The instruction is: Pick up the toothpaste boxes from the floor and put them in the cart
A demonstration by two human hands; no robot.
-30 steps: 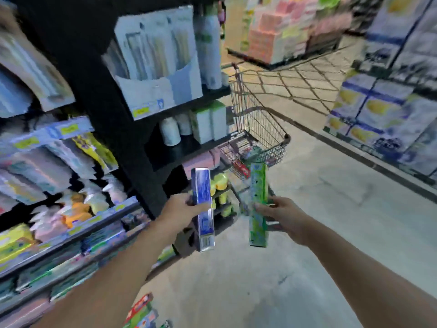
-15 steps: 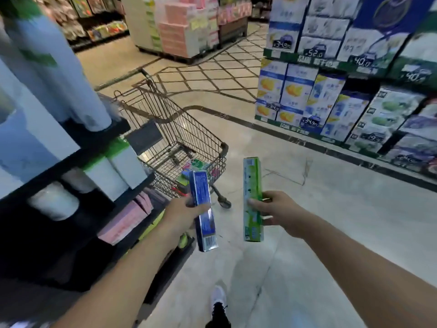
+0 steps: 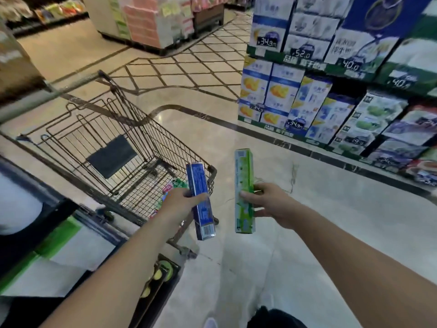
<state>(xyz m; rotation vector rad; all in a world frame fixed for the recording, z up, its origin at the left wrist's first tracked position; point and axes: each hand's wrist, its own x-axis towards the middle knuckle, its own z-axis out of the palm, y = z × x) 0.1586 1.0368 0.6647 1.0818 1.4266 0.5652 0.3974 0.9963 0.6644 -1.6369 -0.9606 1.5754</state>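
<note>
My left hand (image 3: 178, 201) grips a blue toothpaste box (image 3: 201, 202), held upright at the near right corner of the wire shopping cart (image 3: 132, 121). My right hand (image 3: 267, 201) grips a green toothpaste box (image 3: 244, 190), also upright, just right of the cart and over the floor. Several colourful boxes (image 3: 171, 188) lie on the cart's mesh bottom near that corner, partly hidden by my left hand.
A dark shelf unit (image 3: 42, 245) with white and green packs stands close on my left. Stacked cartons with price tags (image 3: 331, 102) line the right side. A pallet display (image 3: 153, 20) stands far ahead. The tiled floor (image 3: 283, 268) lies between.
I have stepped closer to the cart and the view has swung right. Both hands, still holding their boxes, now reach the cart's near corner.
</note>
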